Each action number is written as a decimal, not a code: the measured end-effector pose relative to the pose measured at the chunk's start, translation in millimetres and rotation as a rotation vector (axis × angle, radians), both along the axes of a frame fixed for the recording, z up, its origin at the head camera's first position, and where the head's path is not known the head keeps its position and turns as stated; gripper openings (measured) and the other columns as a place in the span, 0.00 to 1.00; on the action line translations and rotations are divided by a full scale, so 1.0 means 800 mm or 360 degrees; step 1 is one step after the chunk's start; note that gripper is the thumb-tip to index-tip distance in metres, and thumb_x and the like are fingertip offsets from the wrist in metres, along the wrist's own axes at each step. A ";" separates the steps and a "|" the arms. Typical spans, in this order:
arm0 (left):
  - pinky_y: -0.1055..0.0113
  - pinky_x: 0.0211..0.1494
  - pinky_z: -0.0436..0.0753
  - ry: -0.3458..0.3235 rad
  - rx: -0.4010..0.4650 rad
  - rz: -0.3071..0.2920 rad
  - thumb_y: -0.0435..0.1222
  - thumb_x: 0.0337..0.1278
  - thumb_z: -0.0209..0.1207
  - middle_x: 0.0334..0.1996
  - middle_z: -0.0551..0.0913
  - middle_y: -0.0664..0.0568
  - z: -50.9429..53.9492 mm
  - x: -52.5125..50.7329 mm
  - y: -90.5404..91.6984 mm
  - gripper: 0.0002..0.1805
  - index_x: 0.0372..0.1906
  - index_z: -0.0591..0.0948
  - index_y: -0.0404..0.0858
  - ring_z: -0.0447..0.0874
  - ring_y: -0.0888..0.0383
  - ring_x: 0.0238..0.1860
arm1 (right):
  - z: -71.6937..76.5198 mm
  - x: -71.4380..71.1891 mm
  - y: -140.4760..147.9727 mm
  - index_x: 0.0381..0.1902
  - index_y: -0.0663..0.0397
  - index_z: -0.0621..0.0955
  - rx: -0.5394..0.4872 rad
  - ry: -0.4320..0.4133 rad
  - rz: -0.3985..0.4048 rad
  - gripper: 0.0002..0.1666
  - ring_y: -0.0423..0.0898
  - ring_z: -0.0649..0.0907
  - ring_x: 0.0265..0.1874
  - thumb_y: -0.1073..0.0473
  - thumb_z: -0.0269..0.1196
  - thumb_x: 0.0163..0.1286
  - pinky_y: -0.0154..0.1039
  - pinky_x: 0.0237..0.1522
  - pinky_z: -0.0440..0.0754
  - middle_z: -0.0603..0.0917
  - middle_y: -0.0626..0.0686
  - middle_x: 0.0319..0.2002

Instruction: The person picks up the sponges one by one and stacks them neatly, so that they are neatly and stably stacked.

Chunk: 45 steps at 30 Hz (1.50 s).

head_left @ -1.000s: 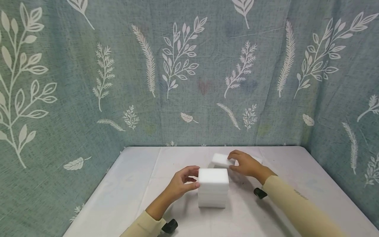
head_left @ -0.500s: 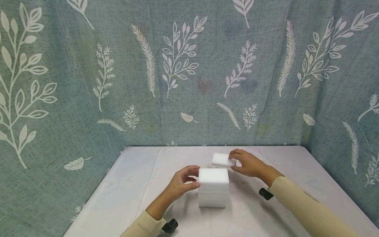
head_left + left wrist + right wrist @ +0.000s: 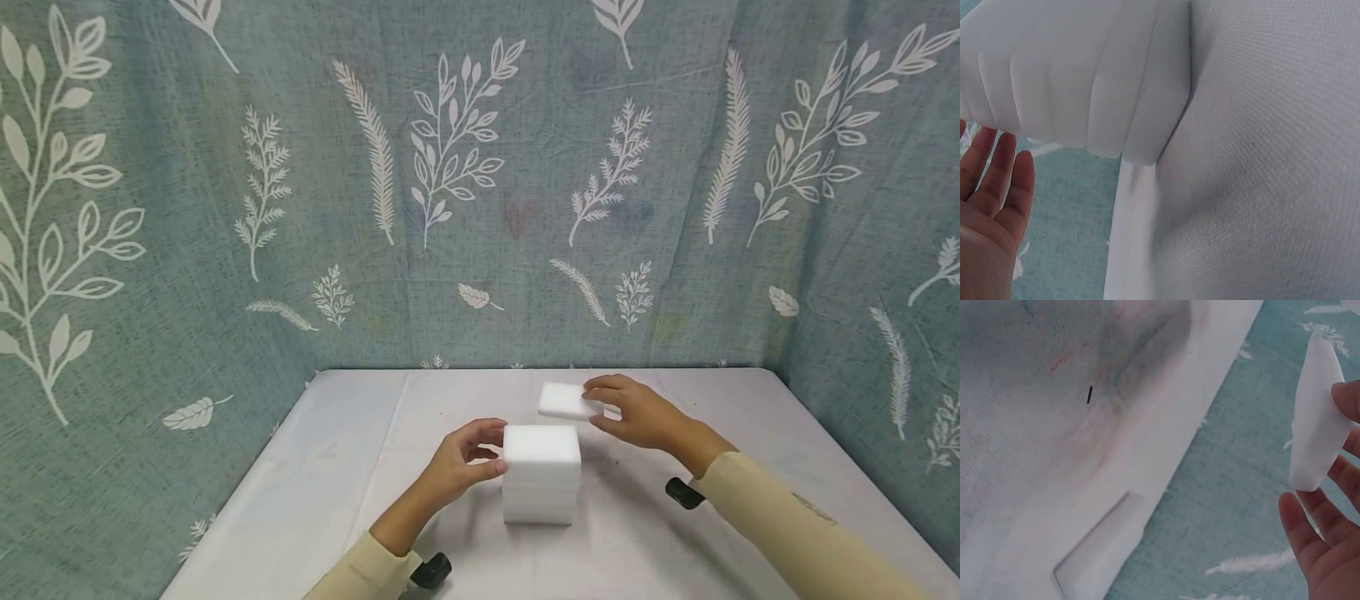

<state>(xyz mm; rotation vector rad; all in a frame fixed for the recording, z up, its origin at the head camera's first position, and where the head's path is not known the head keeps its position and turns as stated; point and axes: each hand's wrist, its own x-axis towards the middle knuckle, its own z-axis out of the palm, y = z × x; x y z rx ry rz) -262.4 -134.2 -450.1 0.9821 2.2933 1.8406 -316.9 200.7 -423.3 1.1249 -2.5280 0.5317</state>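
Observation:
A neat stack of several white melamine sponges (image 3: 540, 479) stands on the white-covered table. My left hand (image 3: 463, 467) is at the stack's left side, thumb by the front corner and fingers by the rear one. In the left wrist view, the extended fingers (image 3: 1005, 169) reach the edge of the upper sponges (image 3: 1035, 94). Behind the stack, my right hand (image 3: 641, 417) pinches a single white sponge (image 3: 562, 401) by its right end, raised off the table. The right wrist view shows the thumb on one face of this sponge (image 3: 1316, 419) and fingers at the other side.
Another white sponge (image 3: 1100, 544) lies on the table in the right wrist view. The table (image 3: 360, 483) is bordered by a blue-green leaf-patterned cloth (image 3: 480, 275) at the back and sides. A dark wrist device (image 3: 684, 493) sits under the right forearm.
My right hand has lifted the sponge off the surface behind the stack and shifted slightly right and up. The left hand and the stack have stayed in place.

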 end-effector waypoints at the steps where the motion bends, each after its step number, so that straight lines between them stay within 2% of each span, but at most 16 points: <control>1: 0.40 0.57 0.74 0.0000 0.0001 0.0004 0.29 0.55 0.67 0.55 0.79 0.41 -0.004 -0.003 0.000 0.32 0.64 0.70 0.26 0.76 0.44 0.55 | 0.000 0.000 0.001 0.54 0.55 0.81 0.0002 0.0012 -0.0006 0.21 0.51 0.76 0.57 0.57 0.69 0.63 0.49 0.54 0.77 0.78 0.52 0.57; 5: 0.43 0.58 0.75 0.0002 -0.0002 0.0024 0.29 0.54 0.67 0.55 0.79 0.44 -0.021 -0.013 -0.002 0.32 0.64 0.70 0.30 0.76 0.46 0.55 | 0.002 0.004 0.004 0.53 0.55 0.82 -0.0038 0.0053 0.0002 0.21 0.52 0.76 0.57 0.57 0.70 0.62 0.50 0.53 0.78 0.78 0.53 0.57; 9: 0.45 0.57 0.76 0.0008 0.0020 0.0023 0.31 0.55 0.68 0.54 0.80 0.47 -0.024 -0.014 -0.003 0.30 0.64 0.73 0.35 0.77 0.49 0.55 | 0.009 0.009 0.005 0.53 0.54 0.82 -0.0102 0.0074 0.0005 0.21 0.52 0.76 0.57 0.59 0.70 0.62 0.50 0.51 0.79 0.77 0.53 0.58; 16: 0.37 0.58 0.72 -0.0005 0.0051 0.0025 0.36 0.52 0.71 0.53 0.80 0.48 -0.022 -0.014 -0.001 0.32 0.63 0.73 0.36 0.77 0.50 0.54 | 0.024 0.019 0.007 0.55 0.54 0.82 -0.0157 0.0078 0.0027 0.22 0.53 0.76 0.57 0.59 0.70 0.62 0.50 0.51 0.80 0.77 0.53 0.59; 19: 0.38 0.58 0.72 -0.0006 0.0047 0.0037 0.33 0.52 0.70 0.52 0.80 0.46 -0.016 -0.010 0.000 0.32 0.63 0.73 0.34 0.77 0.49 0.54 | 0.029 0.024 0.007 0.55 0.53 0.82 -0.0165 0.0061 0.0044 0.22 0.52 0.76 0.58 0.58 0.70 0.63 0.50 0.51 0.80 0.76 0.52 0.59; 23: 0.38 0.57 0.72 -0.0003 0.0054 0.0023 0.28 0.52 0.68 0.52 0.79 0.40 0.000 0.001 0.003 0.31 0.63 0.72 0.31 0.77 0.46 0.53 | 0.032 0.029 0.005 0.55 0.51 0.82 -0.0170 0.0071 0.0063 0.22 0.51 0.76 0.58 0.58 0.70 0.63 0.50 0.51 0.80 0.76 0.51 0.59; 28: 0.37 0.56 0.73 0.0012 0.0067 0.0004 0.27 0.53 0.68 0.52 0.79 0.38 0.013 0.010 0.004 0.30 0.62 0.72 0.30 0.77 0.43 0.53 | 0.033 0.032 0.002 0.54 0.51 0.82 -0.0184 0.0138 0.0134 0.22 0.50 0.76 0.57 0.59 0.70 0.61 0.48 0.50 0.80 0.77 0.51 0.59; 36: 0.35 0.57 0.71 0.0011 0.0087 -0.0022 0.28 0.52 0.68 0.52 0.78 0.36 0.017 0.009 0.010 0.32 0.63 0.70 0.26 0.76 0.41 0.54 | 0.036 0.039 -0.004 0.52 0.54 0.82 -0.0255 0.0248 0.0315 0.22 0.49 0.78 0.54 0.62 0.71 0.58 0.43 0.46 0.80 0.78 0.52 0.56; 45: 0.38 0.57 0.73 0.0015 0.0059 0.0005 0.27 0.53 0.67 0.51 0.79 0.37 0.015 0.010 0.008 0.31 0.62 0.71 0.27 0.77 0.42 0.53 | 0.038 0.048 -0.016 0.51 0.54 0.83 -0.0261 0.0184 0.0362 0.20 0.47 0.78 0.56 0.61 0.70 0.60 0.40 0.51 0.79 0.79 0.51 0.56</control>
